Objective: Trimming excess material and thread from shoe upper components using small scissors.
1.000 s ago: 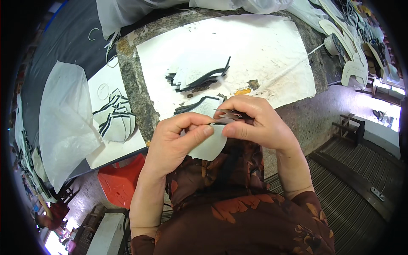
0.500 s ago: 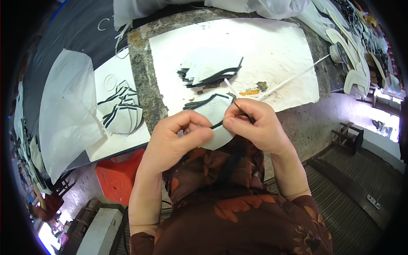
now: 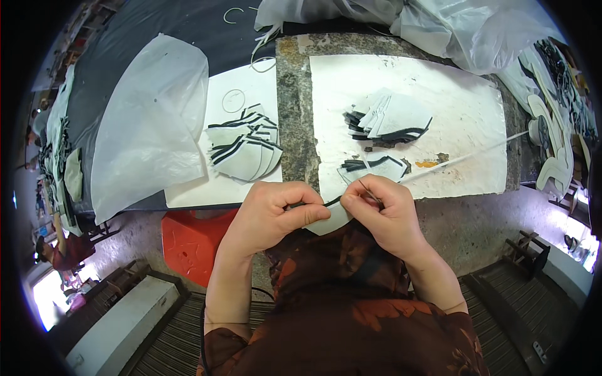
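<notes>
While both my forearms come up from the lower edge, my left hand (image 3: 273,213) is curled nearly closed, thumb and forefinger pinching the white, black-edged cut piece (image 3: 332,216) at its near rim. My right hand (image 3: 385,213) is bunched tight too, fingertips (image 3: 351,202) nipping the same piece's thin black edging just beside the left thumb, and a thin pale stick (image 3: 370,191) pokes up out of that grip. The knuckles of both hands face up, wrists close together over my brown patterned lap.

Beyond the hands lies the white paper sheet (image 3: 439,94) on the mottled stone slab (image 3: 291,125). On that sheet, just past my right hand, sits a small stack of white pieces with black trim (image 3: 373,168), and farther back a bigger fanned pile (image 3: 389,119). Left of the sheet, across the bare strip of slab, another fanned stack (image 3: 244,147) rests on a white board, with a translucent plastic bag (image 3: 150,125) beyond that. Below the slab's left corner stands a red plastic stool (image 3: 191,241).

The held piece is flat, white, curved, with a dark strip along its top edge, partly hidden under my fingers.
</notes>
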A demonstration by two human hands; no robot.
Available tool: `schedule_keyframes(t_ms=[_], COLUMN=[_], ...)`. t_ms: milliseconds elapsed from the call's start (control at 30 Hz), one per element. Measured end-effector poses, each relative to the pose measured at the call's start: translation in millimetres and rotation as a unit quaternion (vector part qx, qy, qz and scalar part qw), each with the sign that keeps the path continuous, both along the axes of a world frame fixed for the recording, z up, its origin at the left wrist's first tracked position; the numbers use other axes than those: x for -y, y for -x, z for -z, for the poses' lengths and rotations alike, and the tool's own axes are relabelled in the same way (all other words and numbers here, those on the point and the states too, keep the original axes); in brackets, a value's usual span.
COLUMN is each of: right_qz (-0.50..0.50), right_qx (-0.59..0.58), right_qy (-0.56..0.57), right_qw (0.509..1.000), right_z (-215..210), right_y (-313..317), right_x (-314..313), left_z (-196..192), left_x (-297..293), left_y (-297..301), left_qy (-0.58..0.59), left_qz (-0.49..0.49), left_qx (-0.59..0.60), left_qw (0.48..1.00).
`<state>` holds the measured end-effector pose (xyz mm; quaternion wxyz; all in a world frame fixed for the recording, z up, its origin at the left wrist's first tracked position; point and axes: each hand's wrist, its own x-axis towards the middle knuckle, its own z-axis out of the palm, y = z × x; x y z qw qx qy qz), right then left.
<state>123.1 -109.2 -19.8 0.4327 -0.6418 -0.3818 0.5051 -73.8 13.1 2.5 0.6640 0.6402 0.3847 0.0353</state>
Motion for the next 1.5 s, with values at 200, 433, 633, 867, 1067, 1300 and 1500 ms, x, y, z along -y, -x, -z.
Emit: schedule_keyframes(t_ms=[200,433,633,867,1067,1300,1500], right_qz=[-0.006,0.075,0.149,0.134,-0.060,-0.208,-0.222], right_qx=[0.036,0.033,0.035,0.087,0.177,0.181,0.154], right_qy=[-0.010,-0.004,-0.015,-0.011,-0.088,-0.102,-0.072], right_qw=[0.999,0.997,0.988,0.987,0.979,0.956,0.960], right_z=[-15.2,-12.6,-18.3,-12.2,-5.3,-2.4,-0.4], right_y=[-6.9,-39.5,-65.2,-82.7,-68.1,-47.9,-48.4], right_x=[-6.4,14.3,23.9,20.2,25.9,29.8,30.2], left_z=[-8.9,7.6,43.4,34.7,25.4,19.5,31.5], left_x=[-19.3,-51.7,-34.8,-58.6,-12.8,29.8,36.3], left_y=[30.4,63.8,45.0,45.3,0.5,-56.1,-53.3], left_qy=[-0.100,-0.450,-0.474,-0.509,-0.331,0.184,0.203], left_qz=[-0.096,-0.100,0.022,0.003,-0.067,-0.127,-0.126], left_qx=[-0.025,-0.259,-0.186,-0.245,-0.020,0.126,0.088], left_qw=[0.990,0.849,0.861,0.825,0.941,0.966,0.967])
